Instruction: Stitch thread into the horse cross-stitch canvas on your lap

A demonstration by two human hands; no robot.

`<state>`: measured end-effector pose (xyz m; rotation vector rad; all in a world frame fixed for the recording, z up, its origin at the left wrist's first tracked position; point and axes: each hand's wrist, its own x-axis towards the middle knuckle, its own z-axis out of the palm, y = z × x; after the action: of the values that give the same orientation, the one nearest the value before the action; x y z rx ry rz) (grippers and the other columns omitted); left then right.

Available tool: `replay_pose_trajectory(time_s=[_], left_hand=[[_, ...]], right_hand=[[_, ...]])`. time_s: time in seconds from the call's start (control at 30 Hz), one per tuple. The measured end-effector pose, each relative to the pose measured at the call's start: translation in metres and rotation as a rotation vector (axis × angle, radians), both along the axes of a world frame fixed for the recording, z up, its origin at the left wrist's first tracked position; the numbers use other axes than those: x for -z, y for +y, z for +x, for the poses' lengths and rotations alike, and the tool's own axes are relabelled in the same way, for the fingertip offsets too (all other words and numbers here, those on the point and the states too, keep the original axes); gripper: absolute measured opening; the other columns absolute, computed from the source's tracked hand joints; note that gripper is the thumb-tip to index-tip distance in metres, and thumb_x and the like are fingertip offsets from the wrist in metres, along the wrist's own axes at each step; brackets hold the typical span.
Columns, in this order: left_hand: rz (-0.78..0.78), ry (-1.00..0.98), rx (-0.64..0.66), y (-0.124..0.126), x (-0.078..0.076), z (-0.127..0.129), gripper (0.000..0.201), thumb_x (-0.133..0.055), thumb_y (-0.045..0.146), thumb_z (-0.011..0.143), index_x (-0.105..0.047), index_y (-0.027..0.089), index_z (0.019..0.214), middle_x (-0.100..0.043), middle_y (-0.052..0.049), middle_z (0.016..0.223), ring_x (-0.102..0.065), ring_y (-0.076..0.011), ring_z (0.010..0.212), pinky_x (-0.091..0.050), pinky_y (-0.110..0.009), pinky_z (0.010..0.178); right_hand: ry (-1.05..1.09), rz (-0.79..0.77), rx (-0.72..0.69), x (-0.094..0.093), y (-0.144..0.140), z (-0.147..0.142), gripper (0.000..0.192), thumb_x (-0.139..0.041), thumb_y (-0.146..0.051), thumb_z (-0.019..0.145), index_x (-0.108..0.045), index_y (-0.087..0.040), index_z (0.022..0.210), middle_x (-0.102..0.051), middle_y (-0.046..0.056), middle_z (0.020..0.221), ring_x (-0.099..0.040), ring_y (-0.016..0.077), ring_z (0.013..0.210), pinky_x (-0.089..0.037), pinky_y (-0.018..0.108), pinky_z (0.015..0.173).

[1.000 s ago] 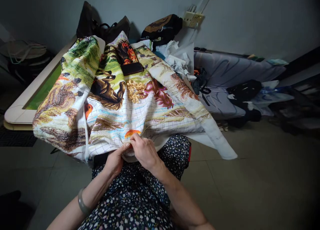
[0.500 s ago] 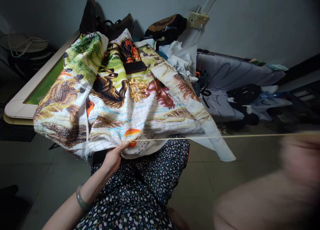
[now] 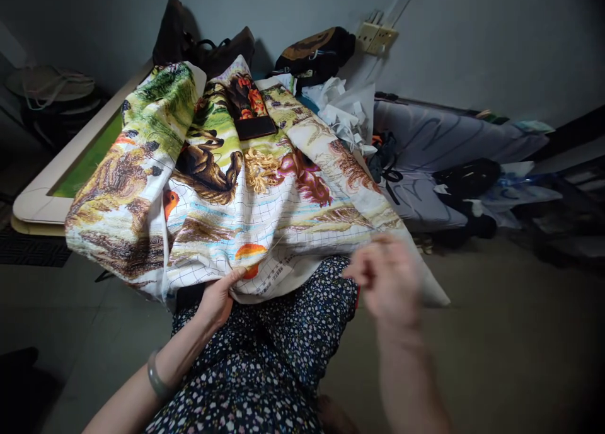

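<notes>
A large cross-stitch cloth [image 3: 312, 226] with a printed grid and stitched animals drapes over a table and down to my lap. My left hand [image 3: 220, 300] pinches its near edge, thumb on top beside an orange stitched patch [image 3: 250, 251]. To the right, my right hand [image 3: 390, 279] is blurred by motion above the cloth's lower right part. Its fingers are drawn together in a pinch, and what they hold is too smeared to make out. A bundle of yellow thread [image 3: 261, 169] and a dark flat rectangular item [image 3: 255, 128] lie on the cloth.
The pale-rimmed table [image 3: 35, 201] has a green top. Dark bags [image 3: 212, 50] and a black-and-brown pouch [image 3: 316, 50] stand against the wall, near crumpled white plastic [image 3: 347, 109]. A grey couch [image 3: 416, 131] with a black bag [image 3: 467, 176] is at the right.
My right hand has swung from the far right in toward the cloth. The pale thread stretched taut between cloth and right hand no longer shows. My left hand keeps its hold.
</notes>
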<state>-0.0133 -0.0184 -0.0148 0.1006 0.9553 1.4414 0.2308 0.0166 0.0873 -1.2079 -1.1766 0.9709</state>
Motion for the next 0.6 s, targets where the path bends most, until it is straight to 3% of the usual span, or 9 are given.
replay_pose_trajectory(time_s=[0.1, 0.2, 0.4, 0.6], left_hand=[[0.013, 0.019, 0.0, 0.0, -0.004, 0.0, 0.059, -0.083, 0.014, 0.055, -0.068, 0.014, 0.112, -0.074, -0.009, 0.101, -0.064, -0.0267, 0.108, -0.043, -0.04, 0.103], [0.034, 0.045, 0.032, -0.001, -0.006, -0.001, 0.052, -0.083, 0.016, 0.055, -0.07, 0.014, 0.106, -0.075, -0.009, 0.097, -0.065, -0.0268, 0.106, -0.043, -0.039, 0.102], [0.021, 0.081, 0.066, -0.002, -0.001, -0.002, 0.036, -0.081, 0.019, 0.059, -0.073, 0.012, 0.093, -0.075, -0.008, 0.084, -0.067, -0.0274, 0.1, -0.044, -0.041, 0.1], [0.015, 0.059, 0.056, -0.002, 0.0, -0.002, 0.039, -0.081, 0.017, 0.057, -0.073, 0.013, 0.094, -0.075, -0.007, 0.084, -0.066, -0.0259, 0.101, -0.045, -0.038, 0.099]], right_hand=[[-0.031, -0.199, -0.315, 0.041, -0.015, -0.066, 0.012, -0.055, -0.03, 0.087, -0.052, -0.021, 0.095, -0.058, -0.005, 0.057, -0.049, 0.0078, 0.04, -0.041, 0.017, 0.04], [-0.201, -0.179, -0.44, 0.064, -0.024, -0.108, 0.015, -0.052, -0.027, 0.088, -0.063, -0.016, 0.091, -0.06, -0.002, 0.057, -0.048, 0.0077, 0.039, -0.039, 0.018, 0.04], [-0.409, -0.083, -0.394, 0.067, -0.022, -0.118, 0.023, -0.051, -0.021, 0.086, -0.073, -0.016, 0.092, -0.062, 0.0, 0.054, -0.056, 0.0118, 0.046, -0.045, 0.02, 0.048], [-0.488, -0.042, -0.357, 0.066, -0.023, -0.122, 0.025, -0.051, -0.018, 0.085, -0.075, -0.015, 0.09, -0.068, 0.003, 0.061, -0.062, 0.0139, 0.054, -0.046, 0.021, 0.052]])
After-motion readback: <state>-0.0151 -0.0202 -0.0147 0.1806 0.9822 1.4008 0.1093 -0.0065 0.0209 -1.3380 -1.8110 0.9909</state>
